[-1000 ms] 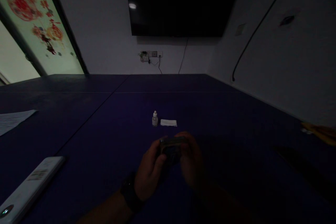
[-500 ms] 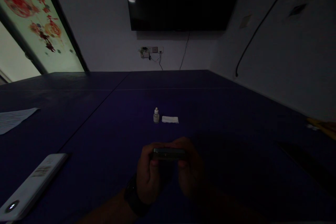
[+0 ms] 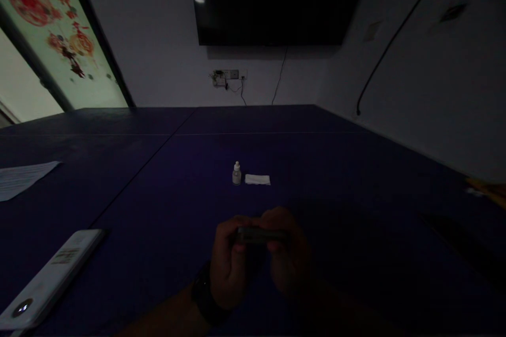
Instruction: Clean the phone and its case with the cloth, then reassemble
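Both of my hands grip a dark, flat, phone-like slab (image 3: 261, 235) low over the table, with its narrow edge facing me. My left hand (image 3: 227, 266), with a black watch at the wrist, is closed around its left end, thumb on the near side. Around the right end is my right hand (image 3: 290, 258), also closed and deep in shadow. Beyond the hands, a small clear dropper bottle (image 3: 236, 175) with a white cap stands upright. A folded white cloth or tissue (image 3: 258, 179) lies just to the bottle's right. Darkness hides the slab's faces.
A white handheld device (image 3: 51, 279) lies on the dark blue table (image 3: 130, 210) at the near left. Printed paper (image 3: 26, 179) is farther back. To the right lies a dark flat object (image 3: 458, 242), barely visible. A large black screen (image 3: 276, 0) hangs on the far wall.
Both hands and the slab have shifted slightly right in view. The slab has turned a little, so its near edge looks different. The bottle and white cloth stay put on the table.
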The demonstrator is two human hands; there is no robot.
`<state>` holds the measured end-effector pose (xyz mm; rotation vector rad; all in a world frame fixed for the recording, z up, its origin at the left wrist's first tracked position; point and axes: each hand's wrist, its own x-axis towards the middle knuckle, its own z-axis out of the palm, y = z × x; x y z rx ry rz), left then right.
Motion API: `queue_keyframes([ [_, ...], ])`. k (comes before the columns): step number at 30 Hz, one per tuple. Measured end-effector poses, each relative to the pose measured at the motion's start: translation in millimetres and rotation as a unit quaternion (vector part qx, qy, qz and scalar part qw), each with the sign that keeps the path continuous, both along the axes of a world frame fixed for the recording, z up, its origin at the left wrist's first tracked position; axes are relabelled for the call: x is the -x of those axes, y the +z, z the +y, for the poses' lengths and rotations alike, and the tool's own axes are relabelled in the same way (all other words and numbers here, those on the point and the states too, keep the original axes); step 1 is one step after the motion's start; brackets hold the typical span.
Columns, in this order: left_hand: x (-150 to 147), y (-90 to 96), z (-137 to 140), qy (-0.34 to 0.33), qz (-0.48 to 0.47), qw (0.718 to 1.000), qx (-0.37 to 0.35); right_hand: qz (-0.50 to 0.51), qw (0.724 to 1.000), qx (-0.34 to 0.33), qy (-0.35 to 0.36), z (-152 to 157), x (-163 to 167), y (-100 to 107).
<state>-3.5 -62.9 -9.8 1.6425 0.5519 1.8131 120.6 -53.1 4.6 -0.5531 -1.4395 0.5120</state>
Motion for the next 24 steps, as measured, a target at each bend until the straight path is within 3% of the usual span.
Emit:
queue_keyframes([
  [16, 2.7, -6.0, 0.1, -0.042, -0.027, 0.994, 0.093, -0.024, 0.999, 0.000, -0.035, -0.7, -3.6, -2.6],
  [24, 1.0, 11.2, 1.9, -0.160, -0.084, 0.978, 0.108, -0.008, 0.999, -0.001, -0.048, 1.9, -3.5, -4.8],
])
